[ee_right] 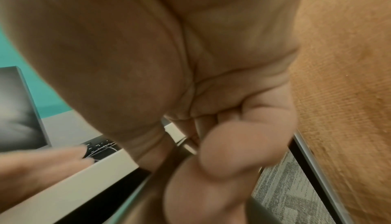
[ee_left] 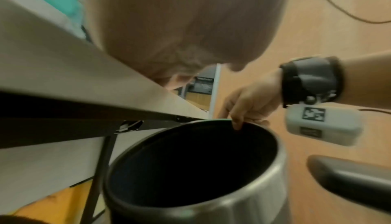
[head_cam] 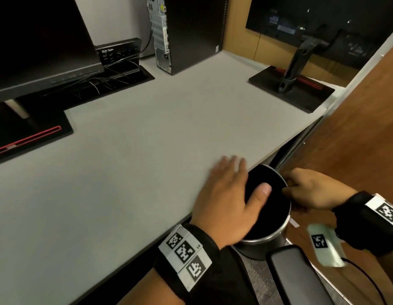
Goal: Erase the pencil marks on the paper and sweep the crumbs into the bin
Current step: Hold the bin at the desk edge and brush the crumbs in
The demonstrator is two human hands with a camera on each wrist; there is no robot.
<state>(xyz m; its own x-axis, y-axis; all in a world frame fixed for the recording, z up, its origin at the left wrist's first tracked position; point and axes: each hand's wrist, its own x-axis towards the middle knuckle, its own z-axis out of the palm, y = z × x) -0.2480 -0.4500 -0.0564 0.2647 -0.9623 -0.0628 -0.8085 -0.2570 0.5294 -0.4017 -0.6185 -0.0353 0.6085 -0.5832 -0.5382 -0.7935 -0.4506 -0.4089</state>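
A round metal bin (head_cam: 277,230) with a black inside sits just below the desk's front edge (head_cam: 279,150). My right hand (head_cam: 301,190) grips the bin's far rim (ee_left: 249,124), fingers curled over it. My left hand (head_cam: 228,186) lies flat at the desk edge, fingers straight and blurred, thumb hanging over the bin's mouth (ee_left: 194,160). No paper, eraser or crumbs show in any view.
A monitor (head_cam: 37,40) and its base stand at the left, a computer tower (head_cam: 186,29) at the back, a second monitor stand (head_cam: 292,86) at the right. A wooden panel (head_cam: 356,139) flanks the desk. A chair armrest (head_cam: 296,274) is beside the bin.
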